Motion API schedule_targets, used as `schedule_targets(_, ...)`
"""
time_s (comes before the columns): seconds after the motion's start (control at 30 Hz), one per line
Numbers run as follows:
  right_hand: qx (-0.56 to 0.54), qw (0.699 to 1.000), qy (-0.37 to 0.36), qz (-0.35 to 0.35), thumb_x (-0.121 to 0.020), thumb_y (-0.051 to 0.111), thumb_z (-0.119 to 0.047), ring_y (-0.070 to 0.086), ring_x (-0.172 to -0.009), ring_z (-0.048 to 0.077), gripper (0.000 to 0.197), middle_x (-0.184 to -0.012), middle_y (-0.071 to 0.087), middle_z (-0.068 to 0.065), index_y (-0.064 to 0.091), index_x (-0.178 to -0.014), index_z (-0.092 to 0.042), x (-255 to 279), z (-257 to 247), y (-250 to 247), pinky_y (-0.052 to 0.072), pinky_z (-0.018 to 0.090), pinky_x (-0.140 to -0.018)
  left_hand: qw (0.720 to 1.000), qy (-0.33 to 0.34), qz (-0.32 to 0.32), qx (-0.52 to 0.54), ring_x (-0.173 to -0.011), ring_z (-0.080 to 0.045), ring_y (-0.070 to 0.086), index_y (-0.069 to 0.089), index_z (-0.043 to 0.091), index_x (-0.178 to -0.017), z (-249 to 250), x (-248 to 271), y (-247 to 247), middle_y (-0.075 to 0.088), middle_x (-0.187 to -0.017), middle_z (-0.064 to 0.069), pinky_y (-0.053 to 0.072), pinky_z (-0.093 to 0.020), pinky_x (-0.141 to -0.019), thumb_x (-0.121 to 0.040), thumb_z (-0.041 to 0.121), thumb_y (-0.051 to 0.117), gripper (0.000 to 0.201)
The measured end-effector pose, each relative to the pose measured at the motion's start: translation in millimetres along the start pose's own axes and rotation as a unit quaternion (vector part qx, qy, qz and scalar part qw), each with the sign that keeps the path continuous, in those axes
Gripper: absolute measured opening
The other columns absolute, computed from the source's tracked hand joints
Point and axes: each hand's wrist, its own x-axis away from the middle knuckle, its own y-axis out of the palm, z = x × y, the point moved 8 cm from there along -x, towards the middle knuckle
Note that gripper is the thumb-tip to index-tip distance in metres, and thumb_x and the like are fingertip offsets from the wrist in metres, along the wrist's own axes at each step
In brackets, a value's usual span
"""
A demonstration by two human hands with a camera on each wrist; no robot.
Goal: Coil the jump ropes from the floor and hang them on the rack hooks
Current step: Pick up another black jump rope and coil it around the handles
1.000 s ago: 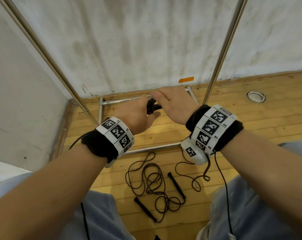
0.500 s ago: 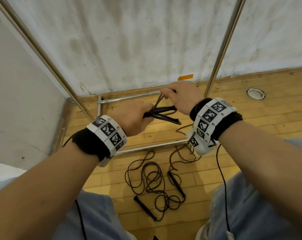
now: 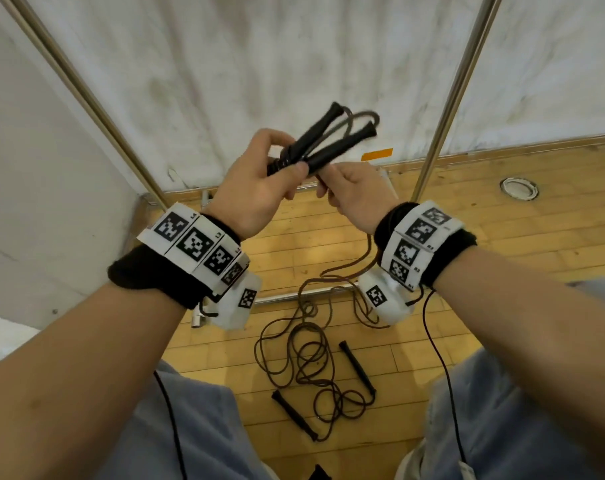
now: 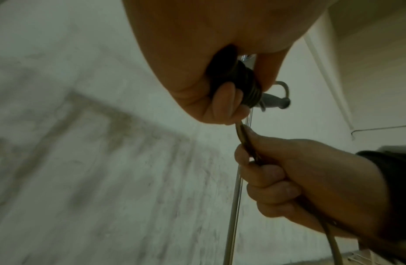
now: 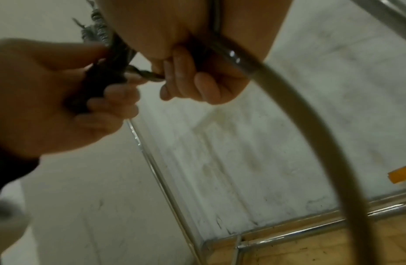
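My left hand [image 3: 287, 164] grips the two black handles [image 3: 332, 140] of a jump rope, raised in front of the wall with their ends pointing up and right. Several turns of cord are wound round the handles [image 4: 242, 84] at my fingers. Just to the right, my right hand [image 3: 329, 188] holds the same rope's cord [image 4: 247, 143] in a fist, and the rest of the cord [image 3: 367, 251] hangs down to the floor. A second black jump rope [image 3: 315, 372] lies tangled on the wooden floor between my knees, both its handles [image 3: 358, 367] loose.
The rack's metal uprights [image 3: 446, 98] rise on either side of my hands, and its base bar [image 3: 287, 297] lies on the floor under them. A white wall stands close behind. A round floor fitting [image 3: 518, 188] sits at the right. No hooks are in view.
Both hands have risen from near the rack's base to in front of the wall. The handles now point upward, and more cord has lifted off the floor.
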Motion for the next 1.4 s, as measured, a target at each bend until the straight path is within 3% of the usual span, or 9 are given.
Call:
schedule_targets(0.13,0.078,0.996,-0.038,0.029,-0.1,0.033,-0.034,0.044,-0.057,0.006,0.033,-0.063,0.047,-0.01,0.055,-0.077,-0.022,16,-5,17,0.034,0.025,-0.055,0.997,0.008,0.071,-0.008,-0.05,-0.006,0.046,0.05,0.024,-0.091,2,-6,-10,0.054,-0.064,0.004,0.035,-0.023,-0.052,-0.092,0.028,0.05,0.005)
schedule_targets(0.37,-0.014,0.997,0.061,-0.05,-0.1,0.039,-0.025,0.059,-0.09,0.023,0.023,-0.099,0.065,0.008,0.059,-0.094,-0.015,28,2,50,0.043,0.037,-0.08,0.997,-0.008,0.055,-0.055,-0.049,-0.005,0.046,0.05,0.022,-0.084,1,-7,1,0.055,-0.063,0.007,0.035,-0.025,-0.053,-0.095,0.032,0.05,0.014)
schedule_targets(0.47,-0.199,0.968,0.134,-0.079,-0.101,0.036,-0.022,0.06,-0.083,0.021,0.025,-0.079,0.061,0.006,0.058,-0.089,-0.016,29,8,59,0.039,0.036,-0.085,0.993,0.003,0.07,-0.093,-0.055,-0.005,0.048,0.051,0.019,-0.089,5,-8,-1,0.056,-0.068,0.006,0.038,-0.024,-0.057,-0.096,0.033,0.049,0.016)
schedule_targets(0.57,-0.286,0.945,0.149,-0.048,-0.101,0.037,-0.022,0.048,-0.055,0.015,0.022,-0.061,0.044,0.0,0.053,-0.089,-0.013,26,14,56,0.043,0.037,-0.071,0.987,0.016,0.108,-0.122,-0.066,-0.01,0.052,0.049,0.015,-0.102,8,-9,-15,0.057,-0.076,0.004,0.041,-0.025,-0.062,-0.095,0.033,0.049,0.019)
schedule_targets(0.67,-0.131,0.987,0.091,-0.015,-0.1,0.038,-0.028,0.035,-0.048,0.009,0.027,-0.06,0.039,-0.005,0.049,-0.077,-0.018,20,11,41,0.034,0.028,-0.052,0.973,0.022,0.154,-0.169,-0.068,-0.008,0.054,0.046,0.017,-0.115,4,-11,-32,0.055,-0.076,0.01,0.041,-0.023,-0.058,-0.095,0.034,0.05,0.027)
schedule_targets(0.8,0.108,0.994,-0.01,-0.006,-0.1,0.031,-0.037,0.035,-0.051,0.01,0.043,-0.056,0.038,-0.007,0.041,-0.064,-0.018,21,-7,31,0.027,0.028,-0.052,0.93,-0.017,0.146,-0.336,-0.072,-0.019,0.053,0.048,0.014,-0.113,-17,-14,-43,0.053,-0.085,0.005,0.04,-0.03,-0.063,-0.094,0.037,0.051,0.03)
schedule_targets(1.03,0.194,0.978,-0.065,-0.046,-0.098,0.042,-0.03,0.037,-0.052,0.011,0.041,-0.055,0.04,-0.004,0.051,-0.064,-0.009,21,-28,21,0.028,0.025,-0.05,0.909,-0.069,0.066,-0.407,-0.074,-0.028,0.053,0.042,0.012,-0.115,-49,-13,-25,0.052,-0.087,-0.003,0.049,-0.043,-0.071,-0.097,0.036,0.046,0.031)
schedule_targets(1.23,0.211,0.975,-0.072,0.009,-0.097,0.044,-0.03,0.043,-0.048,0.005,0.032,-0.058,0.044,-0.009,0.055,-0.07,-0.018,13,-24,-13,0.034,0.008,-0.049,0.913,-0.04,-0.038,-0.403,-0.061,-0.009,0.046,0.042,0.018,-0.108,-53,-12,7,0.048,-0.076,0.006,0.03,-0.025,-0.049,-0.097,0.03,0.047,0.017)
schedule_targets(1.4,0.223,0.968,-0.102,0.046,-0.097,0.046,-0.033,0.042,-0.054,0.005,0.028,-0.058,0.045,-0.011,0.055,-0.074,-0.019,10,-24,-30,0.031,0.007,-0.05,0.915,0.007,-0.089,-0.393,-0.066,-0.006,0.051,0.04,0.026,-0.101,-47,-5,36,0.051,-0.078,0.011,0.037,-0.025,-0.051,-0.086,0.046,0.057,0.03)
